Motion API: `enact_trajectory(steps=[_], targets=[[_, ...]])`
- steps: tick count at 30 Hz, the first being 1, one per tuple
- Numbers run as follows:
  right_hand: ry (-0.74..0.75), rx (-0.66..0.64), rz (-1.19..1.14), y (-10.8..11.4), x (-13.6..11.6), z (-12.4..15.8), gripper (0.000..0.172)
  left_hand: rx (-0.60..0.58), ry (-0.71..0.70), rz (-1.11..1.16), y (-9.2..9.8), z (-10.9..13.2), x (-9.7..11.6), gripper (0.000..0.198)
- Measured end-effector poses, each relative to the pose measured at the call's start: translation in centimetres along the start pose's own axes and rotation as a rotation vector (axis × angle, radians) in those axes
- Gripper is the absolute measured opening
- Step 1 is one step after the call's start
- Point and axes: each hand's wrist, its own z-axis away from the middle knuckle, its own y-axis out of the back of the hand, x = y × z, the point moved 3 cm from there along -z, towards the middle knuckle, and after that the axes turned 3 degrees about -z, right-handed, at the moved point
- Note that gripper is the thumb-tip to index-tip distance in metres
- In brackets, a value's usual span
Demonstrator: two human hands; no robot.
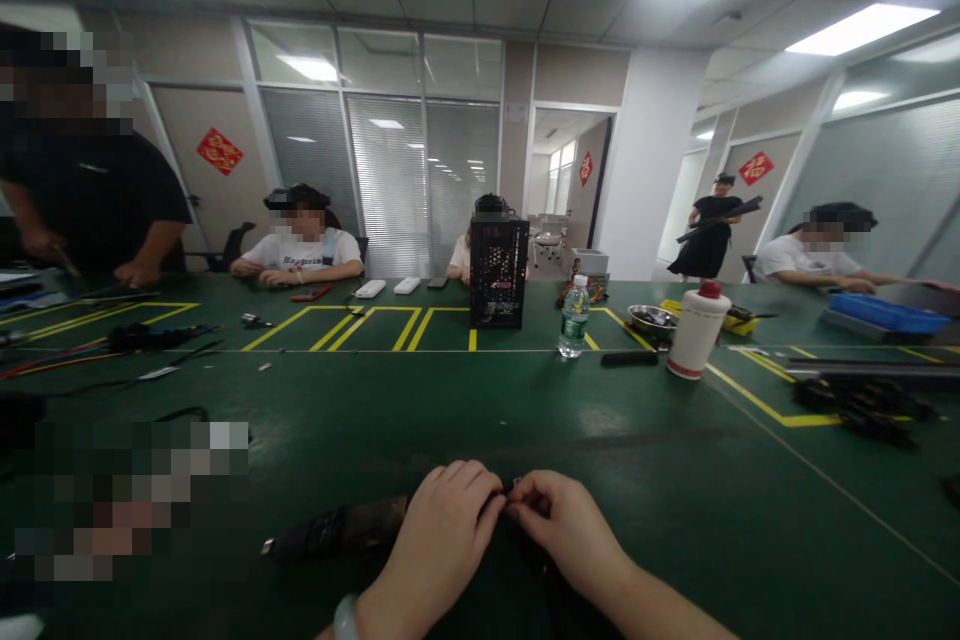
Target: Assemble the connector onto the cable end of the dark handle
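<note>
Room: an office with glass partitions, slatted blinds and ceiling light panels. A long green table (360, 400) marked with yellow tape lines fills the lower view.
Near edge: the table's near edge is out of view below the hands. A pixelated patch covers the near left corner.
Open room: bare green surface lies ahead of the hands up to a thin pale line running left to right. To the right it stays clear as far as a diagonal pale line.
Left side: a tangle of cables (135, 338) lies well apart from the hands, in the far left.
Far middle: a black perforated case (499, 270) stands upright, with a water bottle (574, 318) just right of it. Further right is a white bottle with a red cap (697, 328).
Right side: black parts (855, 405) lie inside a yellow-taped box.
People: several sit along the far edge, and one stands at the far left.
Dark wrapped bundle (337, 528): it lies flat at near centre, running left from under the left hand.
Left hand (439, 530): palm down, fingers curled over the bundle's right end, a band on the wrist.
Right hand (566, 525): palm down, thumb and fingertips pinched closed on the same end.
Hands together: their fingertips meet. The part they pinch is too small to make out.
</note>
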Motion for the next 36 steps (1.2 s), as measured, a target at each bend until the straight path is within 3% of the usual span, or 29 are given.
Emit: enact_trajectory(steps=[9,15,21,27,36], targets=[[-0.010,-0.008,0.022,0.04,-0.12,-0.04,0.010,0.041,0.038,0.029,-0.29,0.10,-0.54,0.022],[-0.032,-0.018,0.032,0.18,-0.56,0.00,0.011,0.005,0.021,0.015,0.01,0.09,-0.33,0.014],[-0.031,-0.013,0.031,0.21,-0.09,0.04,0.009,0.047,0.027,-0.011,-0.26,0.28,-0.54,0.030],[-0.045,-0.036,0.009,0.21,-0.21,0.02,0.007,0.011,0.031,-0.024,-0.26,0.23,-0.27,0.015],[-0.043,-0.025,0.004,0.20,-0.22,0.12,0.008,0.038,0.104,0.011,0.11,0.32,-0.20,0.020]])
